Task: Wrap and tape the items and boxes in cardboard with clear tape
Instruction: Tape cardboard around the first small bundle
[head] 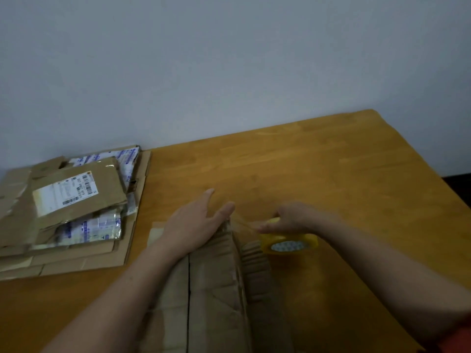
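A cardboard-wrapped bundle [211, 289] lies on the wooden table [331, 174] right in front of me, its corrugated edge showing on the right. My left hand [196, 220] rests flat on the bundle's far end, fingers spread, pressing it down. My right hand [293, 217] grips a roll of clear tape [289, 244] with a yellowish tint, held just right of the bundle's far end. A strip of tape [244, 222] stretches from the roll to the cardboard's far corner by my left thumb.
At the left of the table lies a stack of flattened cardboard [76, 258] with a brown labelled parcel [74, 192] and plastic-wrapped printed packets [91, 229] on top. A pale wall [229, 59] runs behind the table. The table's right edge drops off at the far right.
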